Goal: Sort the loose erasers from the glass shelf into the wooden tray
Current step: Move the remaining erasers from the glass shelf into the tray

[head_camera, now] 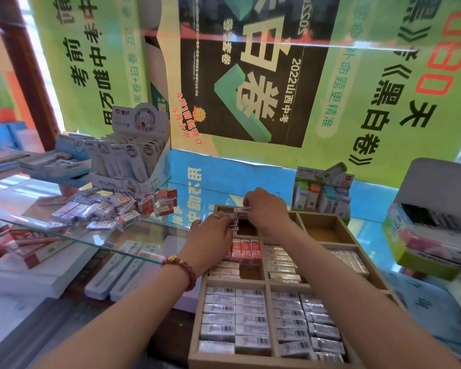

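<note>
Head view gives me both hands meeting over the far-left compartment of the wooden tray [266, 284], which I will use as my landmark. My left hand [210, 235] and right hand [264, 209] are both closed around a small stack of wrapped erasers [237, 218], pinched from either side just above that compartment, which looks mostly unfilled beneath them. I cannot tell whether the bottom of the stack already touches the compartment floor.

Left of the tray, on the glass shelf [133, 241], the loose erasers [109, 209] lie in a scattered heap, well apart from my hands. The tray's near compartments are packed with neat rows; the middle ones are partly filled, and the far-right one looks bare.

My worry is the stack itself. It is held only by side pressure, so if either hand relaxes unevenly the middle pieces could slide out, tumble crooked into the compartment, or fall over the divider into the red-labelled row nearer to me. The smooth wrappers make that likelier. Mixing types would undo the sorting. Reaching back left carelessly could also nudge the heap off the shelf's near edge.
</note>
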